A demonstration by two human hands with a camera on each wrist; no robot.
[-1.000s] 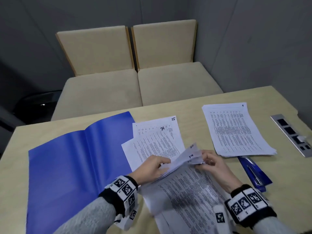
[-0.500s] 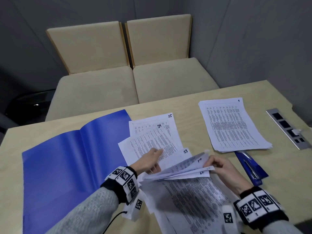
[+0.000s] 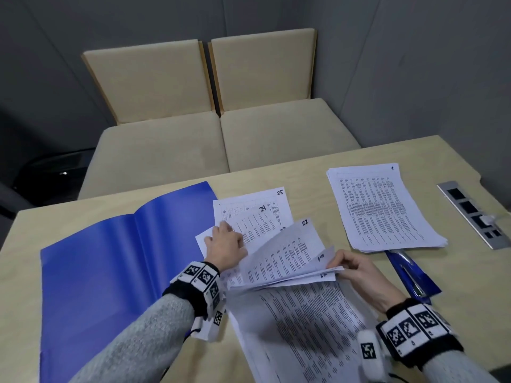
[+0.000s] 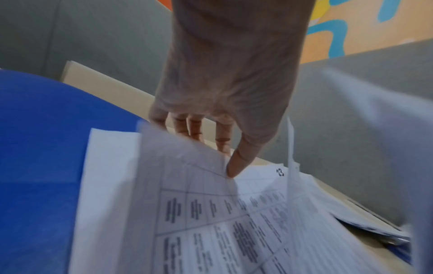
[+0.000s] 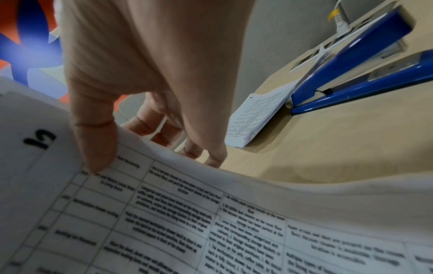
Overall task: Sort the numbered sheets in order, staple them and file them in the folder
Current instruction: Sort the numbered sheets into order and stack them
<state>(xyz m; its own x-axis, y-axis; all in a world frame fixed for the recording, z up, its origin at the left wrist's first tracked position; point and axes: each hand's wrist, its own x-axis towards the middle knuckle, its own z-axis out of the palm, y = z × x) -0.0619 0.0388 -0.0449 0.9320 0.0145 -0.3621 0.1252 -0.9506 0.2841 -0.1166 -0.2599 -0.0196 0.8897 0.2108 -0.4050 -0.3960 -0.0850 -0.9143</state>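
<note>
An open blue folder (image 3: 110, 272) lies at the table's left. Sheets 25 (image 3: 279, 193) and 24 (image 3: 262, 208) lie fanned just right of it, with sheet 23 (image 4: 279, 172) below them. My left hand (image 3: 225, 244) pinches the left edge of sheet 22 (image 3: 287, 250), thumb on top, and holds it raised over those sheets. My right hand (image 3: 351, 268) pinches the lifted corner of a few sheets, sheet 19 (image 5: 39, 139) uppermost, above the loose pile (image 3: 298, 327) in front of me. A neat stack topped by sheet 1 (image 3: 384, 208) lies at the right, partly over a blue stapler (image 3: 412, 275).
A metal socket strip (image 3: 475, 214) is set into the table (image 3: 318, 167) near its right edge. Two beige chairs (image 3: 221, 134) stand beyond the far edge, against grey walls.
My left hand has lifted sheet 22 off the fanned sheets and carried it up and left over sheet 23. My right hand still holds the lifted corners, now with sheet 19 on top.
</note>
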